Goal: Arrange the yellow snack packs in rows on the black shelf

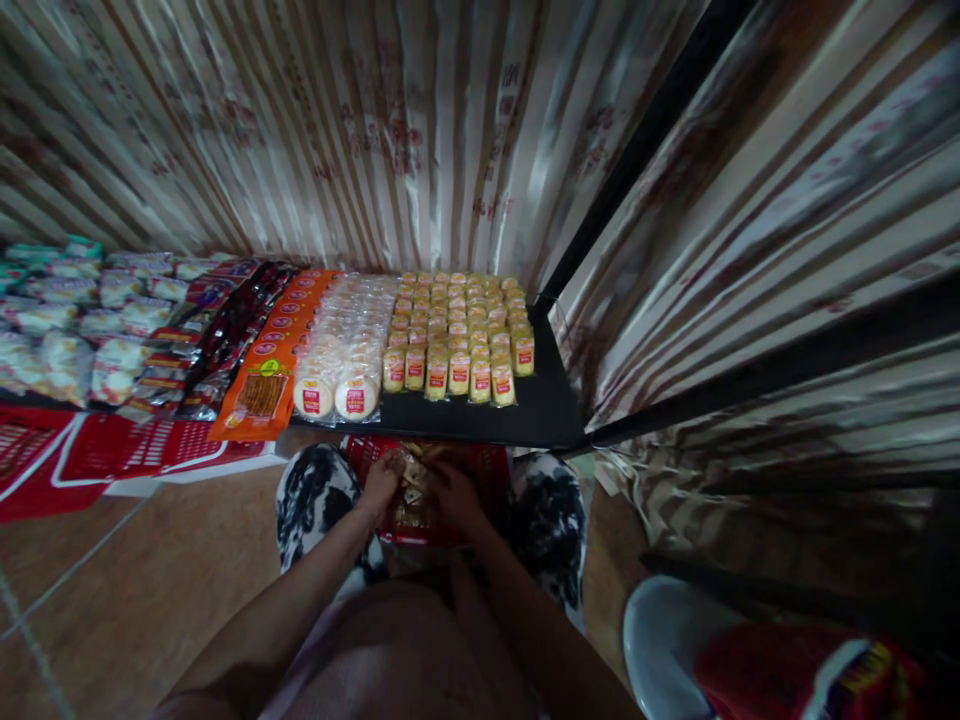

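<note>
Both my hands reach down into a red plastic basket (pixel 491 470) held between my knees. My left hand (pixel 380 482) has its fingers curled round small yellowish packets (pixel 411 490) in the basket. My right hand (pixel 455 493) is closed on the same pile from the right. What exactly each hand grips is too dark to make out. Just beyond the basket a black shelf (pixel 540 405) carries rows of small yellow packaged snacks (pixel 457 325), round white packaged cakes (pixel 341 365) and orange flat packets (pixel 274 350).
Dark red and white-green snack bags (pixel 112 320) fill the shelf to the left, above red crates (pixel 112 450). Striped foil sheeting (pixel 375 130) covers the walls. A grey stool (pixel 664 640) with a red bag (pixel 810 675) stands at lower right. Brown floor lies to the left.
</note>
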The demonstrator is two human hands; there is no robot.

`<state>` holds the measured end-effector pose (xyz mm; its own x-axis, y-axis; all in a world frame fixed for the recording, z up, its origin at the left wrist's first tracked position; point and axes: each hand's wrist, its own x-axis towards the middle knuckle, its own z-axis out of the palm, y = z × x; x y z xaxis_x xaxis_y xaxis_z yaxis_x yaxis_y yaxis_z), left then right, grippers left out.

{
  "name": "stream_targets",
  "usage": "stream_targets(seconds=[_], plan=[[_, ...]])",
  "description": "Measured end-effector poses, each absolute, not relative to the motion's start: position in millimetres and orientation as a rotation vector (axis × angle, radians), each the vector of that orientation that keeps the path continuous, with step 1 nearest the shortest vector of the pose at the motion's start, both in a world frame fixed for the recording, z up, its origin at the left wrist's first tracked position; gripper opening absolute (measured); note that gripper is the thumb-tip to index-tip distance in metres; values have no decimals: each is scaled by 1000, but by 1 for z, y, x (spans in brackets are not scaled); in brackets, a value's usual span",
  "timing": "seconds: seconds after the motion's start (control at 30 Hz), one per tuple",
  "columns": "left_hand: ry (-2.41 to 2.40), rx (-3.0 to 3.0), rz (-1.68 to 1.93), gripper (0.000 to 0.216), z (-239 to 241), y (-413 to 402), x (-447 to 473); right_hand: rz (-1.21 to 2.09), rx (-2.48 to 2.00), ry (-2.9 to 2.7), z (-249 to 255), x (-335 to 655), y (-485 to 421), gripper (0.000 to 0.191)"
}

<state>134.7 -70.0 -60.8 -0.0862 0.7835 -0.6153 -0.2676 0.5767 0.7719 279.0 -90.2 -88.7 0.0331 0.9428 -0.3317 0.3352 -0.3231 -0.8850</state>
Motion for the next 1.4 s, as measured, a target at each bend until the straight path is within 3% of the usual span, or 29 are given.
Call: stream_targets(seconds=[0.23, 0.77, 1.0, 1.27, 1.4], plan=[[1320, 319, 1058, 18, -32, -78, 140, 1569, -1468, -861, -65, 296, -104, 44], [1222, 421, 1011, 27, 6, -91, 145, 1626, -1355, -796, -8, 304, -113, 44], [1127, 379, 1041, 40, 12, -91, 146, 1419, -1299, -965, -8, 310, -119, 36], [1075, 426, 1026, 38, 27, -91, 154, 996, -1243, -1294, -9, 319, -126, 19], [1047, 499, 1007, 40, 32, -94, 157, 942, -1254, -1331, -1, 323, -128, 19]])
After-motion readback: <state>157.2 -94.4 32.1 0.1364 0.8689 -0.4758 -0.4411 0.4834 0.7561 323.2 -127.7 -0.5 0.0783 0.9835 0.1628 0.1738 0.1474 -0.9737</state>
